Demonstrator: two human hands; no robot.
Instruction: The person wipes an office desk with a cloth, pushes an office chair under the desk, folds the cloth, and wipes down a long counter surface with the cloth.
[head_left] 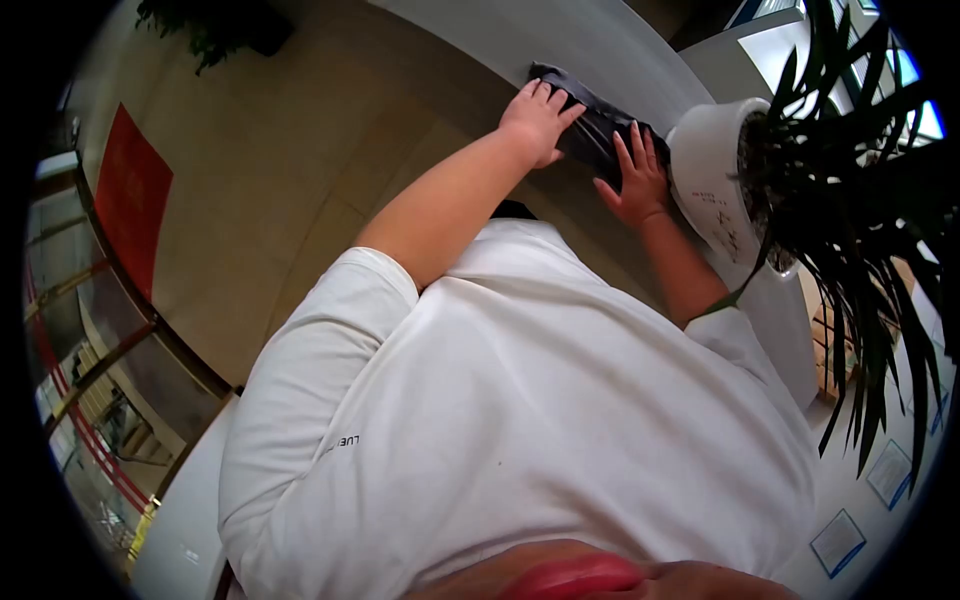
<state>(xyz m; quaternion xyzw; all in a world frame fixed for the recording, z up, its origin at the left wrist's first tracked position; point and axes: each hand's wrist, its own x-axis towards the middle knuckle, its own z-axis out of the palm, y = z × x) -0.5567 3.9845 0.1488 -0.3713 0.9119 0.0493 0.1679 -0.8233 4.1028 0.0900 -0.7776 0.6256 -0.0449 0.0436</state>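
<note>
Black item: I see a glossy, dark, wrinkled black item, maybe cloth or plastic, I cannot tell which. It lies in the far middle of my view, long and narrow, along the near edge of the pale bench. If some part hangs over this edge, I cannot tell.

Left hand: I see the left hand with its back up, the fingers spread and laid on the left part of the black item. The thumb stands apart, toward the near side.

Right hand: I see the right hand flat, with fingers extended on the right part of the black item, its thumb pointing left. The two hands are apart, with dark material visible between them.

White pot: I find the white pot on the bench, just beside the right hand and the right end of the black item. Small dark marks are on its side.

Plant: I see long, narrow green leaves coming from the pot and covering much of the right side.

Person: I look down on a white shirt with short sleeves and small dark letters.

Surroundings: I notice a brownish floor at far left, a red sheet on the left, and framed notices at near right.
</note>
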